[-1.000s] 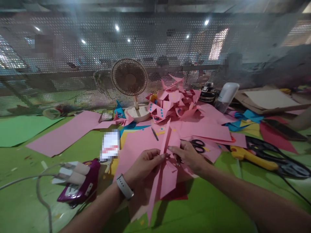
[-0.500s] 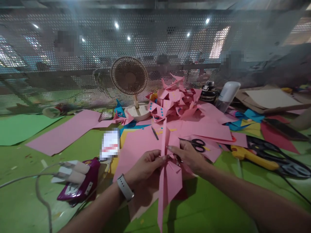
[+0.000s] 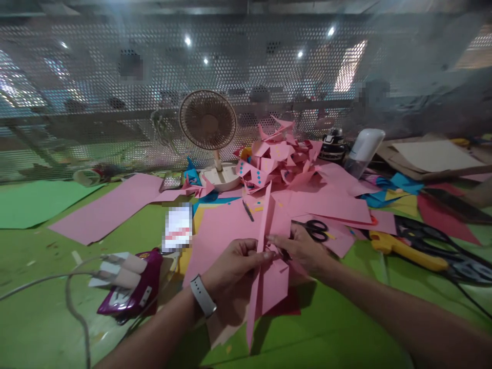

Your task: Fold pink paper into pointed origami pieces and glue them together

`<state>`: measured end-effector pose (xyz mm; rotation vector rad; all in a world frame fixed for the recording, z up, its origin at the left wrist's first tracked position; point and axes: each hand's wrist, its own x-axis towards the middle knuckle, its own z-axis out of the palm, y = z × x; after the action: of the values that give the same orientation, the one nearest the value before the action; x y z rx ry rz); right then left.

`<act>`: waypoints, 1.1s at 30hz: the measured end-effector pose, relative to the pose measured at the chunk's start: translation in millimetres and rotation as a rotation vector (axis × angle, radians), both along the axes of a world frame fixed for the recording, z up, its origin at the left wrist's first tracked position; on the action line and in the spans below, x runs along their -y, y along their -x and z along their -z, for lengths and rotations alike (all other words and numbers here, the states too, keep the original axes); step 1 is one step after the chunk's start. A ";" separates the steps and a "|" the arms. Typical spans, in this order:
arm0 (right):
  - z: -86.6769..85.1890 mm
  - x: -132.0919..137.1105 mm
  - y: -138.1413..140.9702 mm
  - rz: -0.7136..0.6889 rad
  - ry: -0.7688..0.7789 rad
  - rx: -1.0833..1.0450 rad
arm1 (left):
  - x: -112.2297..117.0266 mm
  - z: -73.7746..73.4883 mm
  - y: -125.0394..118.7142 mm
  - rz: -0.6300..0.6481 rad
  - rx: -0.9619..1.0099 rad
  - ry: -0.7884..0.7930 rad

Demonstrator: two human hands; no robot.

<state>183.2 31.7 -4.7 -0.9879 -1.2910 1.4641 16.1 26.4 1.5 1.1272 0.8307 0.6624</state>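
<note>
Between my two hands a folded pink paper piece (image 3: 273,287) stands on edge, with a long narrow flap running toward me and away. My left hand (image 3: 238,261) pinches the flap from the left, its thumb lying across the fold. From the right, my right hand (image 3: 302,248) is closed on the paper's other side, its thumb near the fold; the rest of its fingers are partly hidden. Underneath lie flat pink sheets (image 3: 215,230). Black-handled scissors (image 3: 317,229) rest just beyond my right hand, and a small dark blade-like tool (image 3: 248,210) lies on the sheets.
A heap of folded pink paper (image 3: 280,154) stands at the back beside a small fan (image 3: 208,123). Left are a phone (image 3: 177,228) and a purple power strip (image 3: 134,292) with cables. A yellow-handled tool (image 3: 411,252) lies right, near another person's arm (image 3: 480,195).
The pink paper has tilted, its near end swinging left and its far end right. Both hands keep their grip. The whole view has shifted slightly.
</note>
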 end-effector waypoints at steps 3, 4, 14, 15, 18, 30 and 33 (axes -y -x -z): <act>2.6 -1.0 -1.1 -0.025 0.003 0.017 | 0.6 1.1 1.0 0.009 0.000 -0.007; 4.4 -1.6 -1.5 -0.035 0.006 0.012 | 0.6 1.7 1.2 0.013 0.000 -0.009; 7.5 0.0 -0.4 -0.085 0.072 -0.060 | -1.7 2.5 0.8 0.032 0.049 0.002; 5.3 0.7 -0.2 -0.082 0.066 -0.049 | -1.6 2.1 0.5 0.027 0.067 0.022; 0.8 2.3 0.2 -0.093 0.056 -0.040 | -0.9 1.8 -0.5 0.022 0.111 0.095; -5.9 2.8 0.9 -0.039 0.011 -0.099 | 0.2 -4.8 -5.8 -0.019 -0.040 -0.002; -1.5 0.9 2.9 0.014 0.039 -0.095 | 0.1 -1.5 -7.2 -0.031 -0.088 -0.083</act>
<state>180.3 30.8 -3.3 -0.9395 -1.1897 1.5123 23.3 26.3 3.0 1.2275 0.9044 0.6815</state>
